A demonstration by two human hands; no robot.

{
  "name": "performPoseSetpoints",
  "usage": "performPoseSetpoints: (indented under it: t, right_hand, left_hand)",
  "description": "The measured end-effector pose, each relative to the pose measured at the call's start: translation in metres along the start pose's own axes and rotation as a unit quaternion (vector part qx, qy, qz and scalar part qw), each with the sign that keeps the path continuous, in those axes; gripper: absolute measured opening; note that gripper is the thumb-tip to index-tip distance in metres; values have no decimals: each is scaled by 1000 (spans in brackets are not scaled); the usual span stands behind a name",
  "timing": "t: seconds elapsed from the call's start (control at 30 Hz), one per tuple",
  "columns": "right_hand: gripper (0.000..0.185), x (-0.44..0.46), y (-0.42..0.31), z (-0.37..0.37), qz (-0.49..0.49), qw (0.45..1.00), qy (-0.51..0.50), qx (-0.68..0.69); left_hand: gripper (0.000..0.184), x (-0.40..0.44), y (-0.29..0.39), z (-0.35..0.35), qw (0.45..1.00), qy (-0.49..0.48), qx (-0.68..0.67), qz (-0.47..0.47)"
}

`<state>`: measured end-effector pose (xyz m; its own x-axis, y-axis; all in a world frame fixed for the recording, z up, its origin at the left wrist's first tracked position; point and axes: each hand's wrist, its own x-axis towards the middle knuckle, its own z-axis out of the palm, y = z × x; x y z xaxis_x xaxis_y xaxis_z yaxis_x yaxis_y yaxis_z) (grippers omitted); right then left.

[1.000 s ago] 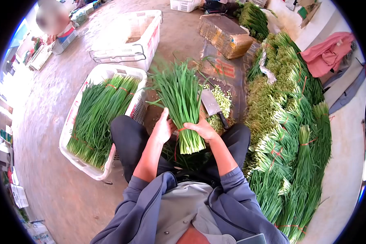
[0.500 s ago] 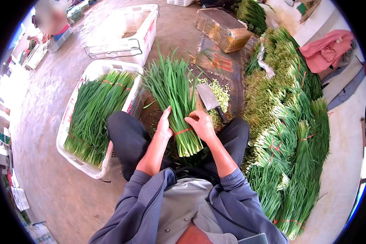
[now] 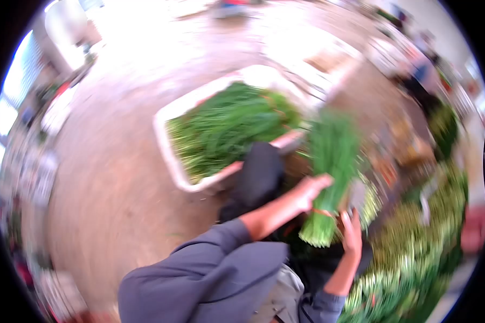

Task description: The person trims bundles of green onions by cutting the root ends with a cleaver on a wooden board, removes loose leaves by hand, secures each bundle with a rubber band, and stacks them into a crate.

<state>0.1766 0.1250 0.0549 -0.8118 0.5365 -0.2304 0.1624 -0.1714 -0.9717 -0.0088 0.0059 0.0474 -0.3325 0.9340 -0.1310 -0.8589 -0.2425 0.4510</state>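
My left hand (image 3: 313,189) grips a bundle of garlic chives (image 3: 333,148), its thumb lying across the stems. A red-orange band (image 3: 323,213) circles the bundle near its pale cut ends, which point down toward me. My right hand (image 3: 352,229) is at the bundle's right side by the band, fingers stretched upward and not wrapped round it; motion blur hides whether they touch. Behind the bundle, a blurred grey blade (image 3: 357,194) shows beside pale chopped trimmings (image 3: 371,202).
Left of my knee stands a white plastic crate (image 3: 160,129) with banded chive bundles lying in it. Another white crate (image 3: 342,51) is beyond it. A large heap of chives (image 3: 415,242) lies at right, near a blurred brown box (image 3: 407,142).
My view has swung left, so the crate now sits nearer the middle. The chive bundle stays in my left hand. My right hand's fingers have straightened from their pinch at the stems.
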Motion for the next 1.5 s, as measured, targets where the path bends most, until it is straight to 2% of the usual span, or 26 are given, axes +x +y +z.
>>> performPoseSetpoints:
  t: [0.03,0.1,0.13,0.17,0.23,0.27,0.37,0.5,0.6,0.7,0.8,0.83,0.87,0.9,0.97,1.03,1.07,1.17,1.23,1.27,1.3,1.37,1.4,1.43,1.47,1.5]
  right_hand:
    - [91,-1,4,11,1,1000,-22,-19]
    - [92,9,17,34,-1,997,-4,-80]
    - [87,4,11,48,-18,998,12,-52]
    - [82,-7,18,48,-8,996,49,76]
    - [79,-7,34,10,10,992,51,113]
    - [77,-12,32,25,9,990,30,135]
    - [71,16,47,-3,73,969,-13,237]
    - [71,-3,-10,29,108,957,-98,252]
    - [65,-3,-4,29,129,963,-94,219]
    - [76,-1,21,18,108,980,-98,137]
    - [65,-20,13,17,-1,990,38,-133]
    - [60,-28,1,15,7,988,50,-149]
    - [49,-26,21,10,-85,980,114,-139]
    - [31,-38,9,19,-74,976,169,-118]
    - [20,-42,15,24,-111,967,200,-115]
    - [14,-46,10,47,-163,953,190,-170]
    - [18,-46,1,57,-207,910,178,-311]
    - [18,-43,2,66,-268,858,152,-410]
    - [14,-43,1,64,-246,903,107,-335]
    - [6,-52,2,61,-60,985,85,-136]
    - [8,-62,-1,51,-67,988,6,139]
    - [11,-63,2,45,-129,969,-45,207]
    - [11,-67,-12,58,-79,993,19,90]
    - [14,-59,-4,69,-87,992,14,92]
    - [16,-50,0,77,-220,966,45,-129]
    - [19,-44,-6,89,-338,874,74,-342]
  left_hand:
    - [65,-9,0,8,1000,-7,21,14]
    - [71,-31,10,18,998,-17,49,39]
    - [72,-40,18,23,997,-33,57,34]
    - [73,-44,22,25,996,-52,66,24]
    - [77,-19,4,16,995,-68,76,-19]
    - [63,-44,17,9,989,-10,144,26]
    - [48,-37,24,-13,972,44,230,-32]
    - [44,-26,0,-42,976,79,176,-99]
    - [57,-19,-1,-34,992,18,105,-63]
    - [56,4,-4,-32,1000,13,17,20]
    - [53,5,-15,-43,998,-6,-51,45]
    - [51,9,-16,-48,997,22,-66,38]
    - [51,10,-19,-55,997,21,-62,29]
    - [50,8,-22,-57,998,22,-60,20]
    - [49,8,-26,-63,998,21,-62,3]
    - [55,14,-33,-76,998,13,-58,1]
    - [53,15,-35,-78,998,7,-70,-3]
    - [48,7,-31,-69,997,42,-65,15]
    - [47,4,-27,-70,997,42,-67,7]
    - [48,4,-25,-70,996,55,-69,21]
    - [49,8,-24,-70,995,65,-72,37]
    - [50,13,-20,-76,994,50,-85,39]
    - [50,11,-22,-81,995,32,-92,35]
    - [50,7,-22,-77,994,33,-93,34]
    - [51,5,-20,-71,995,39,-89,33]
    - [52,4,-17,-63,995,44,-85,33]
